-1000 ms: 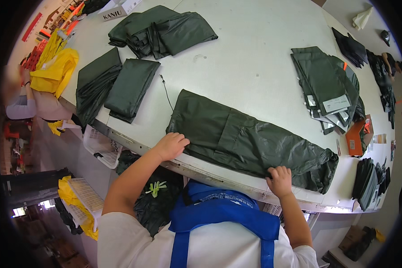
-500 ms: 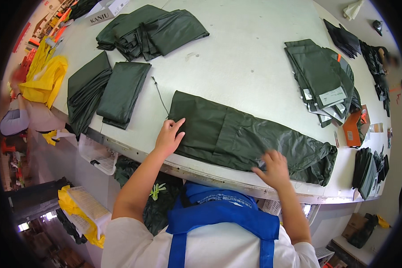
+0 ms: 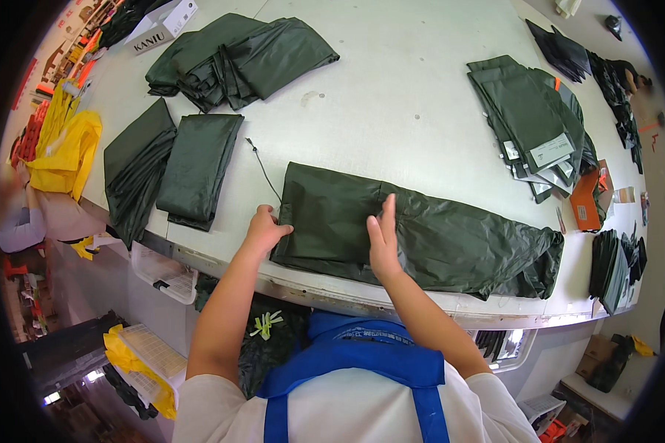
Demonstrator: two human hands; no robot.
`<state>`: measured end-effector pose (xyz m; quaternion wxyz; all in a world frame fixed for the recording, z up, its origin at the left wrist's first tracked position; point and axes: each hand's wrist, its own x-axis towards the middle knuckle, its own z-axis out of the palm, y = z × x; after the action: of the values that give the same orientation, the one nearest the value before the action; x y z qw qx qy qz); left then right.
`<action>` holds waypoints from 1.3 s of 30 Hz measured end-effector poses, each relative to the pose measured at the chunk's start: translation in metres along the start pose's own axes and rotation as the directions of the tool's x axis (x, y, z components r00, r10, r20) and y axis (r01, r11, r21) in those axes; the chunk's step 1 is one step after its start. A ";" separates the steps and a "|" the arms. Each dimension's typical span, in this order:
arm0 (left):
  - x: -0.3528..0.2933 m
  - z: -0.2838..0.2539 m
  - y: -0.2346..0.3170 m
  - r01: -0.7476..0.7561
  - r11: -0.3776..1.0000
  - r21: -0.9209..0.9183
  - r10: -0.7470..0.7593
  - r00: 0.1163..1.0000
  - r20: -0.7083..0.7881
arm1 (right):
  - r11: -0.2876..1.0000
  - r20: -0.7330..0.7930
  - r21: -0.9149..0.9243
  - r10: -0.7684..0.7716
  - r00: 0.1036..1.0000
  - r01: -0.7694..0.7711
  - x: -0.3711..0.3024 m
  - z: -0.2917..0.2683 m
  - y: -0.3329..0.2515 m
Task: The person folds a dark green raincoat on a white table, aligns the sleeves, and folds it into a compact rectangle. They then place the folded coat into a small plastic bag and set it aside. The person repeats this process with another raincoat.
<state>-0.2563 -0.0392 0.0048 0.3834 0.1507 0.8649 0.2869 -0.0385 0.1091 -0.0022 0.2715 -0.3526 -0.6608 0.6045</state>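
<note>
A long folded dark green garment (image 3: 451, 240) of shiny fabric lies across the near part of the table, its right end crumpled. My left hand (image 3: 262, 232) is at its left edge, the thumb on top of the cloth and the other fingers curled at the border, gripping it. On the middle of the garment my right hand (image 3: 383, 244) stands edge-on, fingers stretched out and pressed along the cloth. A dark drawstring (image 3: 264, 171) with a knotted end runs from the garment's left edge onto the table.
Folded dark green pieces (image 3: 199, 166) lie left, with a larger pile (image 3: 247, 59) behind. Labelled packs (image 3: 524, 122) and an orange box (image 3: 587, 203) are at right. A white carton (image 3: 161, 28) stands far left. A person's arm (image 3: 26, 214) is beside yellow fabric (image 3: 70, 155).
My right hand has moved left from the garment's right half to its middle and turned edge-on. My left hand has shifted slightly down and left, now gripping the edge.
</note>
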 end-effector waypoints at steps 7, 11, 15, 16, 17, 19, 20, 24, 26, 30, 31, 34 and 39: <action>-0.009 -0.019 0.020 0.153 0.878 -0.454 0.070 0.896 0.438 | 0.975 -0.073 -0.084 0.202 0.977 -0.208 0.012 0.005 0.007; -0.035 -0.022 0.052 0.057 0.920 -0.387 0.103 0.919 0.381 | 0.967 -0.049 -0.044 0.250 0.967 -0.252 0.010 0.001 0.004; -0.083 -0.006 0.127 -0.172 0.900 -0.402 0.315 0.891 0.325 | 0.875 0.076 0.378 0.296 0.952 -0.302 0.018 -0.012 0.023; -0.107 0.013 0.164 -0.309 0.902 -0.301 0.403 0.854 0.329 | 0.715 0.157 0.608 0.317 0.935 -0.344 0.022 -0.018 0.016; -0.110 0.043 0.181 -0.440 0.886 -0.147 0.459 0.788 0.410 | 0.585 0.222 0.666 0.439 0.871 -0.464 0.018 -0.033 -0.015; -0.140 0.117 0.226 -0.639 0.769 0.020 0.571 0.700 0.430 | 0.596 0.028 0.754 0.390 0.920 -0.276 0.009 -0.105 0.078; -0.150 0.146 0.243 -0.606 0.794 0.051 0.477 0.672 0.566 | 0.704 -0.207 0.711 0.202 0.957 0.006 0.008 -0.130 0.074; -0.155 0.265 0.225 -0.653 0.689 0.315 0.488 0.739 0.464 | 0.730 -0.070 0.618 0.421 0.904 -0.292 0.015 -0.234 -0.012; -0.152 0.295 0.209 -0.732 0.600 0.322 0.592 0.677 0.437 | 0.919 -0.157 0.090 0.393 0.906 -0.383 0.009 -0.251 -0.010; -0.144 0.272 0.176 -0.981 0.186 0.050 0.949 0.193 0.251 | 0.949 -0.194 -0.063 0.293 0.936 -0.310 0.026 -0.268 0.030; -0.145 0.249 0.170 -0.963 0.195 0.188 0.967 0.220 0.126 | 0.946 -0.193 -0.072 0.298 0.935 -0.316 0.028 -0.267 0.031; -0.133 0.219 0.118 -0.772 0.616 0.158 0.787 0.609 -0.095 | 0.945 -0.204 -0.007 0.320 0.925 -0.328 0.029 -0.270 0.038; -0.145 0.259 0.119 -0.658 0.601 0.454 0.724 0.689 0.039 | 0.918 -0.200 -0.055 0.376 0.905 -0.393 0.038 -0.276 0.040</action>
<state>0.0385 0.0837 0.0218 0.1327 0.5332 0.8050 0.2235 0.1612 0.3079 -0.0109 0.1903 -0.5431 -0.5779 0.5787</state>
